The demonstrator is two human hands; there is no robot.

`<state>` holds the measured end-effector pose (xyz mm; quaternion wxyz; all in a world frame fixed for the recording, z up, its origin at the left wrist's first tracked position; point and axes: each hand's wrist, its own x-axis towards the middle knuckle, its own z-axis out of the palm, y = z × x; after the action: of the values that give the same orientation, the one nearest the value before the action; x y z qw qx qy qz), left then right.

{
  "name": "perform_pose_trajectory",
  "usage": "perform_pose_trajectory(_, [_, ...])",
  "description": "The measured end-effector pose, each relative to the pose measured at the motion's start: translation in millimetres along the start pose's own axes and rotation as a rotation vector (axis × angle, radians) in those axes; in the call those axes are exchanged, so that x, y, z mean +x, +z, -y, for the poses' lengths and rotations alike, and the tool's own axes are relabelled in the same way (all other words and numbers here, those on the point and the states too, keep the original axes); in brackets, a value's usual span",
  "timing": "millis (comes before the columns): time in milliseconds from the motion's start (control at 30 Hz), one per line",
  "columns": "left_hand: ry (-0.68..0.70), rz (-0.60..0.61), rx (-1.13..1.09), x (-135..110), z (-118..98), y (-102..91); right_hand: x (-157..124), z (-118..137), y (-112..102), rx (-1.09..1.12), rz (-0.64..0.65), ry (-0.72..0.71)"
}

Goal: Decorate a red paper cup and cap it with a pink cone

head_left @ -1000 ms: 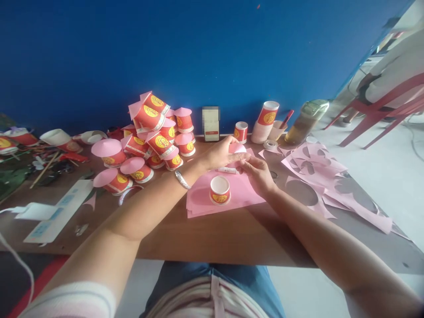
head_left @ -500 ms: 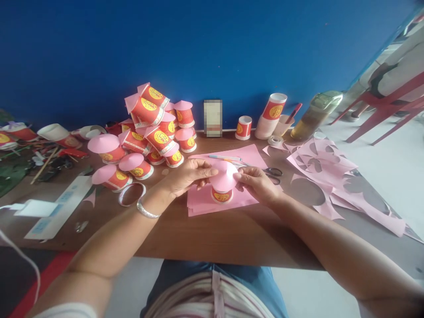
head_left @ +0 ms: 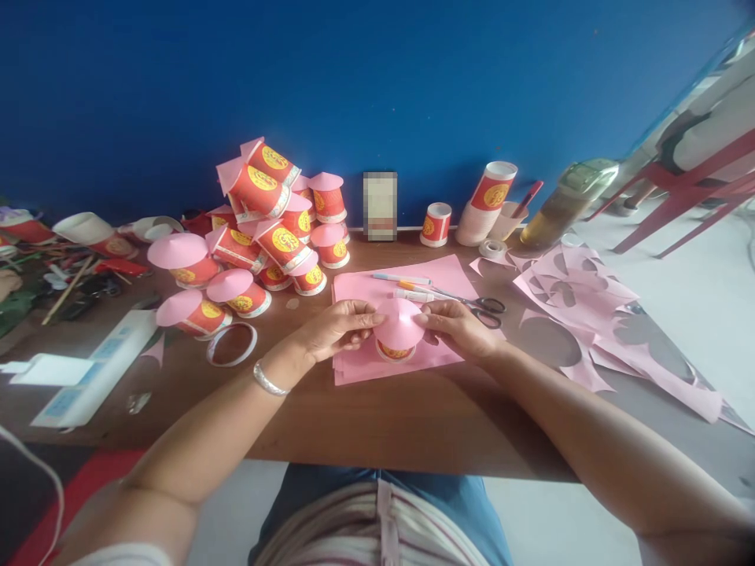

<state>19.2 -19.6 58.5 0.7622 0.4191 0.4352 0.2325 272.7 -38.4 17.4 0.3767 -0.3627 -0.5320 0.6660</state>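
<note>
A pink paper cone (head_left: 399, 324) covers the top of a red paper cup (head_left: 395, 352), which stands on a stack of pink paper sheets (head_left: 354, 292). My left hand (head_left: 342, 326) pinches the cone's left edge between thumb and fingers. On the opposite edge, my right hand (head_left: 454, 322) has the same kind of pinch. Behind the cone lie scissors (head_left: 488, 308) and several markers (head_left: 406, 278). To the left, several red cups with pink cone tops (head_left: 286, 240) are piled up; a roll of tape (head_left: 232, 344) rests in front of them.
Pink paper offcuts (head_left: 590, 314) spread over the right side. Along the blue wall stand a phone-like object (head_left: 380, 206), a single red cup (head_left: 436, 225), stacked cups (head_left: 489, 196) and a bottle (head_left: 566, 206). A white power strip (head_left: 97, 369) lies at the left.
Both hands have brought the pink cone down and slightly nearer to me, so it now covers more of the red cup. More of the markers shows behind it.
</note>
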Motion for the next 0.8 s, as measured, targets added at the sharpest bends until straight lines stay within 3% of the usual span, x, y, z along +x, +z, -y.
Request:
perform_pose_trajectory(433, [-0.016, 0.020, -0.132, 8, 12, -5.8, 2, -1, 3, 0.031, -0.051, 0.056])
perform_pose_trajectory(800, [0.005, 0.017, -0.086, 5, 11, -2.3, 1, -3, 2, 0.005, -0.047, 0.046])
